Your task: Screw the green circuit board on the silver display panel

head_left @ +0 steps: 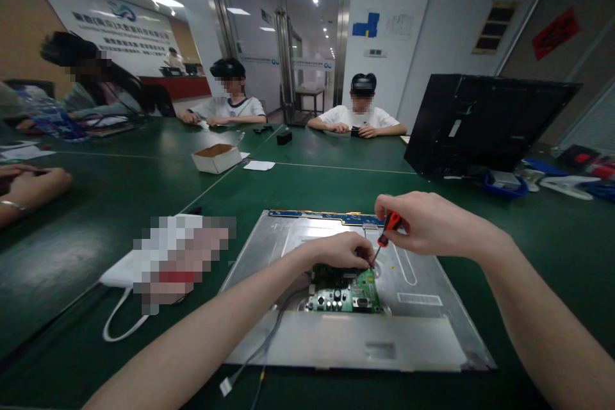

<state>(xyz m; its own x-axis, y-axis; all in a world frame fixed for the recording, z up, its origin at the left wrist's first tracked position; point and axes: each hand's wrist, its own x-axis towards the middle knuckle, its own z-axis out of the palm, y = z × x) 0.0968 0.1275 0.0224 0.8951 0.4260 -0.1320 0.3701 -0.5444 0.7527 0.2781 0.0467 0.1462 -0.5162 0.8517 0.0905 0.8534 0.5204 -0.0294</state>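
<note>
My right hand [427, 223] is closed round the red-and-black handle of a screwdriver [393, 223]. Its thin shaft slants down to the upper right corner of a green circuit board [342, 298]. Beside the screwdriver tip, my left hand [340, 248] bends over the board's upper edge, fingers curled together; whatever they pinch is hidden. The board sits on the silver metal back of a display panel [413, 343] lying flat on the table. Along the panel's far edge runs a narrow blue circuit strip [312, 216]. Grey cables [276, 327] trail from the board over the near edge, ending in a white connector [225, 386].
Left of the panel lies a white device [120, 271] with a cable, partly blurred out. An open cardboard box [217, 159] and a black monitor housing [480, 122] stand farther off on the green table [336, 182]. Several people sit around it; one person's hands [41, 187] rest at left.
</note>
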